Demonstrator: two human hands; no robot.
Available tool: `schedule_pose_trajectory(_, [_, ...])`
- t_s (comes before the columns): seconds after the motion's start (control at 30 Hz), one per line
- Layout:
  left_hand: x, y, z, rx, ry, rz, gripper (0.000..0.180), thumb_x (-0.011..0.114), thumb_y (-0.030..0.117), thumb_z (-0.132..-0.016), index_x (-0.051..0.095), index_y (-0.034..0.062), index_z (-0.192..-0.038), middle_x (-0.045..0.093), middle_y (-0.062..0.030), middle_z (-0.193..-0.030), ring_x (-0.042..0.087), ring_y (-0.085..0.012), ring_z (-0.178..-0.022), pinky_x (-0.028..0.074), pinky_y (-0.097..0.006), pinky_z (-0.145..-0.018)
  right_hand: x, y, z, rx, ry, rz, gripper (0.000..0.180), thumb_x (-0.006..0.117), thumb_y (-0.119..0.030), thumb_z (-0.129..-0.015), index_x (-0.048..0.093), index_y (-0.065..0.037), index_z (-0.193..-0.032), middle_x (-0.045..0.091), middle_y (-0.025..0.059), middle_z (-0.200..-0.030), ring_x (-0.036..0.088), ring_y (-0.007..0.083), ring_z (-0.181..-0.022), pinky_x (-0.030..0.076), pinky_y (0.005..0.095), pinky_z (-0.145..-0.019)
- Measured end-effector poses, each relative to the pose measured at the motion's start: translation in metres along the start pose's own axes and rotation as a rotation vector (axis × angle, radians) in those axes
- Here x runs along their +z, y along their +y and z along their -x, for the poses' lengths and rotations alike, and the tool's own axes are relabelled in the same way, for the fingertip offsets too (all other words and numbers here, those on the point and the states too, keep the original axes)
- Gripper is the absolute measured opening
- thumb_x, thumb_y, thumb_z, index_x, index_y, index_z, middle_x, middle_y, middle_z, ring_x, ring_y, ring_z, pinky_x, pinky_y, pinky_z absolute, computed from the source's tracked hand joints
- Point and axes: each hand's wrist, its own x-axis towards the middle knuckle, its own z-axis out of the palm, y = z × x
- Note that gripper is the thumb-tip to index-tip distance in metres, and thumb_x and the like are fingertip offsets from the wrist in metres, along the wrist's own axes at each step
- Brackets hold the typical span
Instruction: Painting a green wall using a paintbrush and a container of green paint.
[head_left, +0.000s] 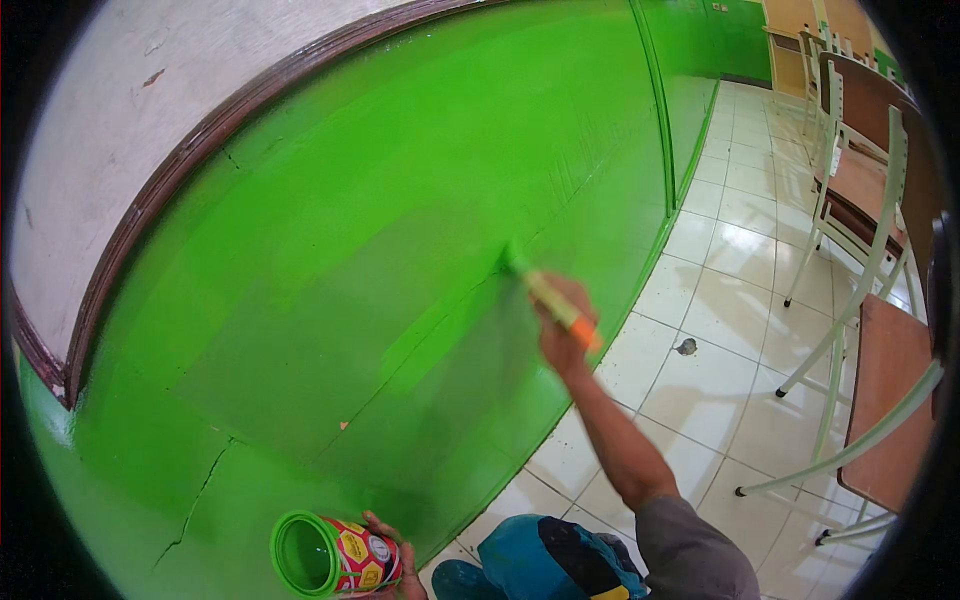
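Note:
In my right hand [562, 318] is a paintbrush [553, 305] with an orange-tipped handle, my fingers closed around it. Its green, motion-blurred bristles touch the green wall [330, 300] along a thin crack. A brighter green strip of paint runs down and left from the brush across a duller patch. At the lower edge my left hand [402, 565] grips the side of a paint can [335, 555]. The can has a red and yellow label, a green-smeared rim and green paint inside, and it tilts with its mouth toward the left.
A dark brown wooden trim [150, 215] borders the green area, with white wall above. White floor tiles [690, 375] run along the wall's foot, with a dark spot on one. Chairs with brown seats [890, 400] and pale metal frames line the right side. My knee in teal trousers [530, 560] is below.

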Motion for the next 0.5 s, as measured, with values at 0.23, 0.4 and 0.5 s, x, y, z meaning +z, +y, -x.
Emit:
schedule_pose_trajectory(0.23, [0.001,0.005,0.011,-0.054,-0.253,1.383,0.101,0.08,0.044,-0.078,0.023,0.0196,-0.157,0.017,-0.0172,-0.162,0.017,-0.0421,-0.148,0.013,-0.07,-0.116,0.01,-0.156,0.049,-0.064,-0.554,-0.362,0.016,0.072,-0.006,-0.08,0.071,-0.005,-0.096,0.071,0.0115,-0.089,0.068,0.0304,-0.078,0.053,0.0402,-0.069])
schedule_pose_trajectory(0.4, [-0.008,0.019,0.023,-0.016,-0.223,1.137,0.119,0.09,0.043,-0.064,0.02,0.0155,-0.157,0.013,-0.0164,-0.164,0.014,-0.0415,-0.149,0.018,-0.068,-0.117,0.032,-0.097,0.007,0.493,-0.109,-0.504,0.033,0.076,-0.007,-0.085,0.065,0.001,-0.115,0.069,0.0102,-0.111,0.066,0.0198,-0.1,0.054,0.0353,-0.088])
schedule_pose_trajectory(0.5, [-0.015,0.029,0.032,-0.027,-0.209,1.146,0.114,0.088,0.045,-0.066,0.025,0.0146,-0.156,0.02,-0.0163,-0.162,0.017,-0.0408,-0.148,0.02,-0.066,-0.117,0.027,-0.091,-0.018,0.627,0.082,-0.51,0.033,0.074,-0.005,-0.087,0.064,0.001,-0.118,0.069,0.0107,-0.113,0.064,0.0208,-0.104,0.053,0.036,-0.09])
